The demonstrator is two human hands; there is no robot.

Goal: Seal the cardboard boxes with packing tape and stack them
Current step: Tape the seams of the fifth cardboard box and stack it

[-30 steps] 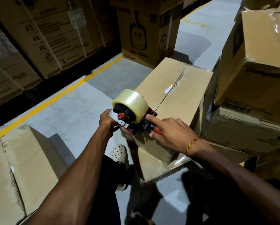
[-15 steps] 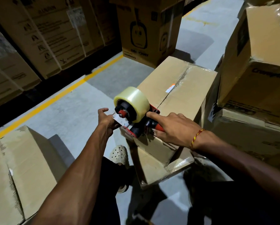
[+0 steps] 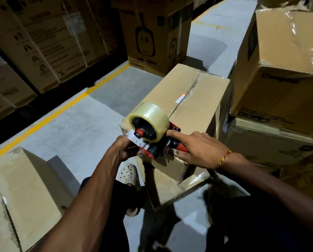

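A plain brown cardboard box [image 3: 186,106] sits on the grey warehouse floor [image 3: 75,131] before us, its top flaps closed along a centre seam. At its near end we hold a red-and-black tape dispenser [image 3: 157,142] loaded with a roll of clear packing tape [image 3: 150,118]. Our right hand [image 3: 197,150] grips the red handle, index finger stretched forward along it. Our left hand [image 3: 123,150] pinches the loose white tape end by the dispenser's front. A stack of taped cartons [image 3: 283,73] stands just beside the box.
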